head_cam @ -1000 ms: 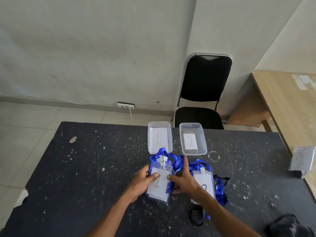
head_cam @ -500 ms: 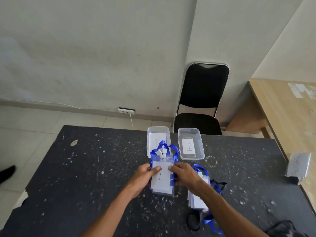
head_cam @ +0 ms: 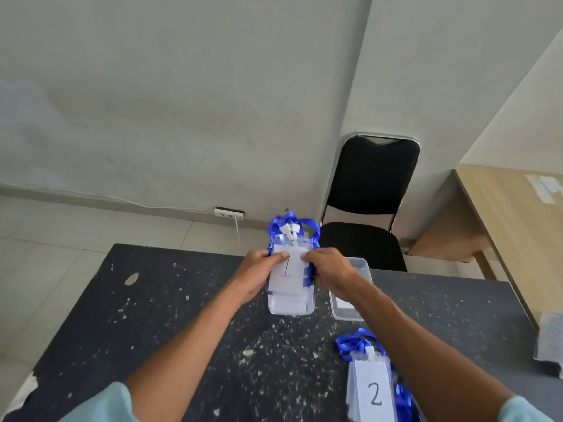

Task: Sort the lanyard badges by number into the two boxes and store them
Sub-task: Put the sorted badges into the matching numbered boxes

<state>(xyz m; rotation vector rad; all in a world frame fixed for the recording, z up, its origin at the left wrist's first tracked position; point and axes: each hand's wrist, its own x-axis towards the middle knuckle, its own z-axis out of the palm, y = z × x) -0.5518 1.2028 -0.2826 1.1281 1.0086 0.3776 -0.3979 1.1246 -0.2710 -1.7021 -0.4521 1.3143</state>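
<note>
Nearest the camera, two pale teal sleeves (head_cam: pixel 100 405) framed the bottom edge, and both bare forearms reached forward over the black, white-speckled surface (head_cam: pixel 152 315). On the near right of that surface lay a stack of clear plastic badges topped by a white card marked "2" (head_cam: pixel 372 391). Its blue ribbon lanyards (head_cam: pixel 350 345) were bunched at the far end, and the right forearm crossed over its right side. How many badges it held could not be told.

Farther on, the left hand (head_cam: pixel 259 272) and the right hand (head_cam: pixel 330 271) met around a second stack of clear plastic badges topped by a white card marked "1" (head_cam: pixel 288 266). Each hand pinched one long edge, thumb on the top card and fingers curled behind. This stack was tilted up over a clear rectangular plastic box (head_cam: pixel 291 312), with its blue lanyard loops (head_cam: pixel 274 228) rising at the far end. Whether the stack touched the box could not be told.

A second clear rectangular plastic box (head_cam: pixel 345 313) stood just beside the first, on the right, and was largely hidden by the right wrist. That made two hands, two stacks and two boxes.

A pale object (head_cam: pixel 551 339) at the surface's right edge was too blurred to name. Beyond the surface stood a black padded chair with a chrome frame (head_cam: pixel 373 190). A light wooden desk (head_cam: pixel 518 214) was at the right, and a white wall socket (head_cam: pixel 229 213) sat low on the grey wall.
</note>
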